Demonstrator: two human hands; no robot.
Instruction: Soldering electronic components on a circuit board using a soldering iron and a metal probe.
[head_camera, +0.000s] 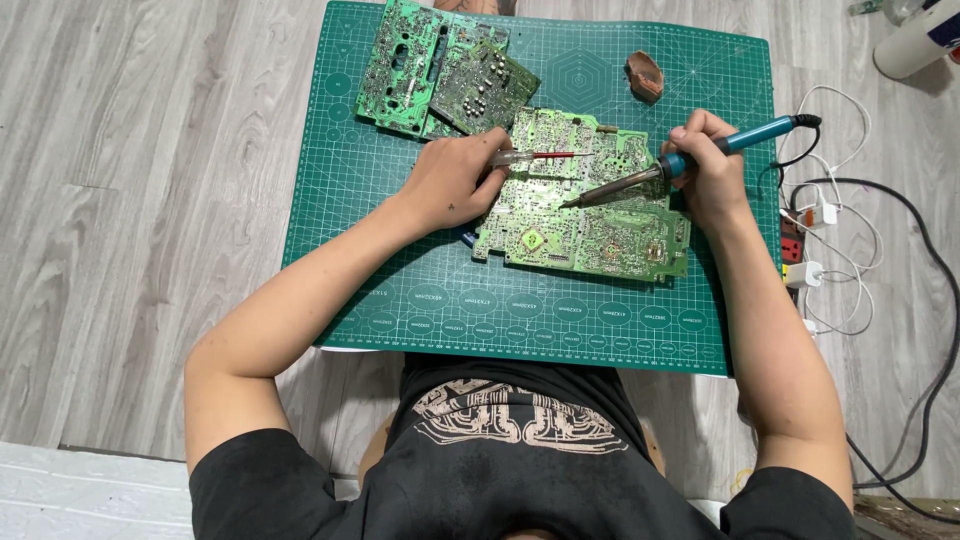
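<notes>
A green circuit board (590, 225) lies solder side up on the green cutting mat (440, 300). My left hand (455, 180) rests on the board's left edge and holds a thin tool with a clear handle and red shaft (540, 156), pointing right over the board. My right hand (705, 165) grips a soldering iron with a blue handle (745, 137). Its dark metal tip (600, 193) slants down to the board's middle.
Two more green circuit boards (435, 70) overlap at the mat's far left. A small brown object (645, 76) sits on the mat's far right. White and black cables and a power strip (800, 250) lie on the wood floor to the right. A white cylinder (915, 40) is top right.
</notes>
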